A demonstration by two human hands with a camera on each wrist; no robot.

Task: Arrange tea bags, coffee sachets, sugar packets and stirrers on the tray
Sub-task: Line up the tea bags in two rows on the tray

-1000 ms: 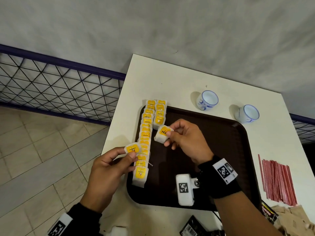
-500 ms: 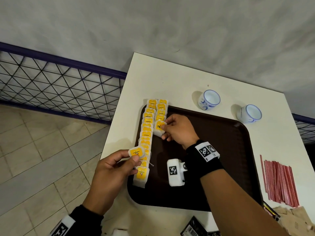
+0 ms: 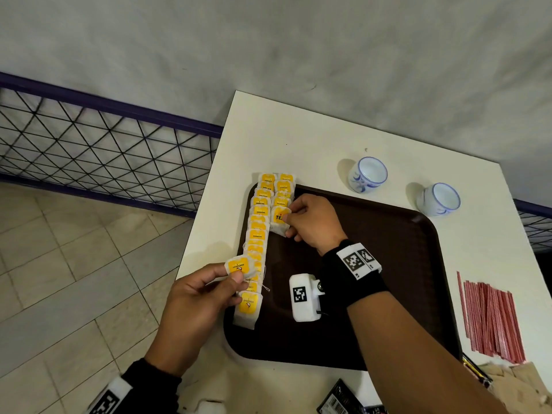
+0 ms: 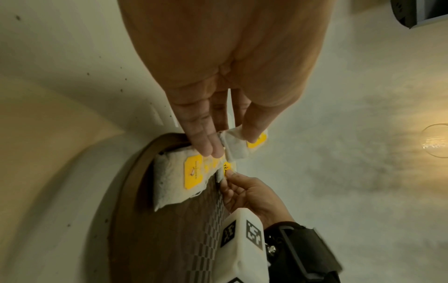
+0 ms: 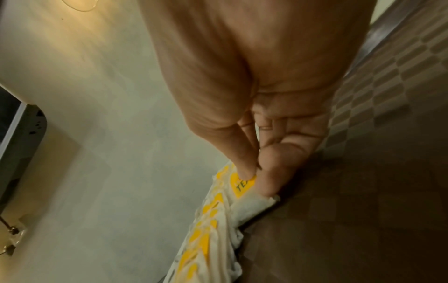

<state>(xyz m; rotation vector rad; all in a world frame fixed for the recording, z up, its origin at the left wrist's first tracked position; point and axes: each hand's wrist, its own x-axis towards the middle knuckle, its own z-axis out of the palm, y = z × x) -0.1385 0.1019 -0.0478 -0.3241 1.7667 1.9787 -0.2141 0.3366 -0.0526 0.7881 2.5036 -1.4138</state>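
A dark brown tray [image 3: 388, 288] lies on the white table [image 3: 298, 135]. Two overlapping rows of white tea bags with yellow tags [image 3: 259, 222] run along its left side. My right hand [image 3: 310, 222] pinches a tea bag [image 3: 280, 218] at the near end of the shorter right row, where it touches the row; the same pinch shows in the right wrist view [image 5: 244, 183]. My left hand [image 3: 209, 291] holds another tea bag [image 3: 239, 265] between thumb and fingers, above the near end of the left row [image 4: 237, 145].
Two blue-and-white cups [image 3: 368, 174] [image 3: 438, 199] stand behind the tray. A bundle of red stirrers [image 3: 490, 318] lies to the right, brown packets [image 3: 519, 386] and dark sachets [image 3: 340, 398] at the front edge. A wire fence [image 3: 98, 153] and tiled floor lie left.
My right hand carried its tea bag from above the tray back and left to the end of the shorter row. The left hand drifted slightly toward the tray with its bag.
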